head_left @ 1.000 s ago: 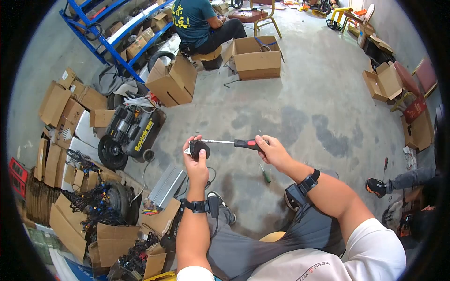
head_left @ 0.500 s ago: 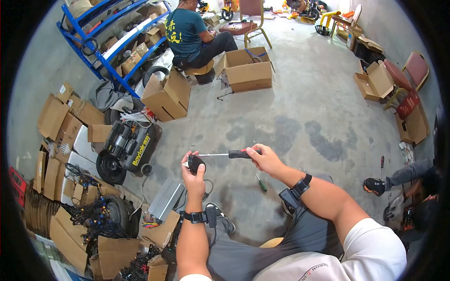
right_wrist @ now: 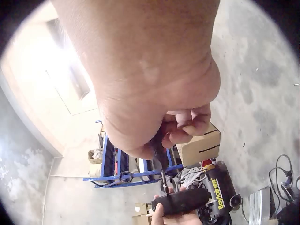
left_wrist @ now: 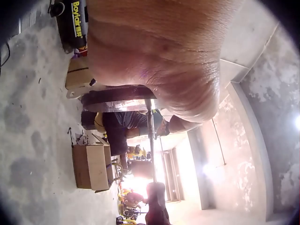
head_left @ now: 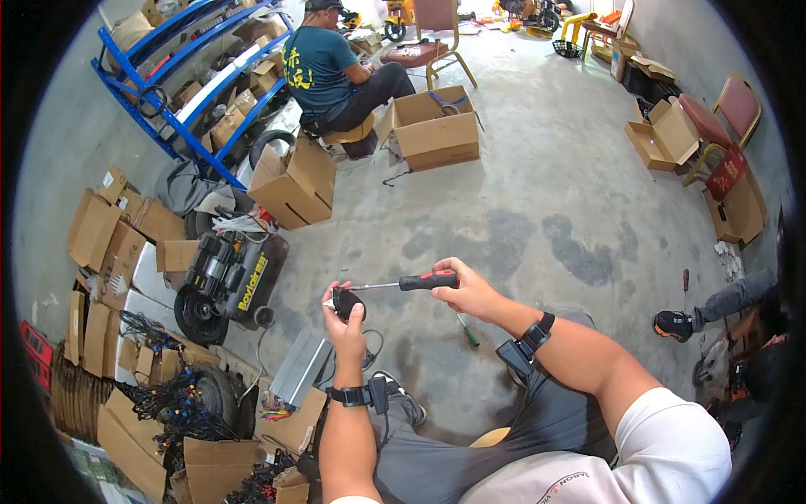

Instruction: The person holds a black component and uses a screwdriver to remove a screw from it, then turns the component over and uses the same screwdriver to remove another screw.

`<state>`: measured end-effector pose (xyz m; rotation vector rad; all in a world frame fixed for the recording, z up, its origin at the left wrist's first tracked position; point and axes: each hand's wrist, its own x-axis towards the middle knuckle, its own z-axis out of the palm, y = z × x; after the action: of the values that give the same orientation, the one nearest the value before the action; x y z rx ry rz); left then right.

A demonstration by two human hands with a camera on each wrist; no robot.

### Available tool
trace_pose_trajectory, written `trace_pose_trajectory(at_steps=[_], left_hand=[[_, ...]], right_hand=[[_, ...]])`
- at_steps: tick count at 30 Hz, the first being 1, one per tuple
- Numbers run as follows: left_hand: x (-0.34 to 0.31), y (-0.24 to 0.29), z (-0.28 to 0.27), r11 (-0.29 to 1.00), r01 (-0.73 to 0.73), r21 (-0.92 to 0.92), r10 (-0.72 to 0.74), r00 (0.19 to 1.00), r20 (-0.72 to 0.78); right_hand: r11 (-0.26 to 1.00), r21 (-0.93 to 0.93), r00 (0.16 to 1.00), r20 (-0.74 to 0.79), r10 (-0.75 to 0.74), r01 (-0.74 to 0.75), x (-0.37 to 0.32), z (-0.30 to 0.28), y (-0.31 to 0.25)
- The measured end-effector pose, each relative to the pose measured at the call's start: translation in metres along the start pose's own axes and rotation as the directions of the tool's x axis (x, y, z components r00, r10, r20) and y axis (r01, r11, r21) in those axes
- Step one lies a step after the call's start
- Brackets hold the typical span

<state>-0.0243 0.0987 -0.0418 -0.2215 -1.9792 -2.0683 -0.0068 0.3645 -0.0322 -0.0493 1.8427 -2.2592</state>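
A small round black part [head_left: 346,303] is gripped in the left hand [head_left: 345,326], the thumb over its face. The right hand [head_left: 467,291] holds a screwdriver by its black and red handle [head_left: 428,280]; the metal shaft points left and its tip meets the part's upper edge. In the left wrist view the shaft [left_wrist: 152,140] runs from the handle up to the dark disc [left_wrist: 117,99], partly hidden by the left hand [left_wrist: 159,61]. In the right wrist view the right hand's fingers [right_wrist: 180,129] curl round the handle [right_wrist: 159,152], above the black disc [right_wrist: 183,202].
A green-handled screwdriver [head_left: 470,333] lies on the floor beyond the hands. To the left are a silver box [head_left: 300,368], an air compressor [head_left: 243,277] and tangled cables [head_left: 172,403]. Cartons [head_left: 437,134] stand ahead near a seated person [head_left: 323,71]; a foot [head_left: 673,325] is at right.
Both hands, with the part and the screwdriver, have shifted slightly down and left in the head view. The screwdriver tip remains at the part, and the head view has moved.
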Motion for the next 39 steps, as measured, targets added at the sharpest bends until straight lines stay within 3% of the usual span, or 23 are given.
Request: trace_pose_trajectory(at_steps=[30, 39], left_hand=[[-0.001, 0.003, 0.001, 0.999, 0.027, -0.021, -0.027, 1.000, -0.008], [0.000, 0.002, 0.000, 1.000, 0.014, -0.015, -0.014, 1.000, -0.009]], right_hand=[[0.997, -0.074, 0.998, 0.050, -0.024, 0.028, 0.002, -0.004, 0.009], [0.978, -0.208, 1.000, 0.001, -0.013, 0.013, 0.002, -0.003, 0.006]])
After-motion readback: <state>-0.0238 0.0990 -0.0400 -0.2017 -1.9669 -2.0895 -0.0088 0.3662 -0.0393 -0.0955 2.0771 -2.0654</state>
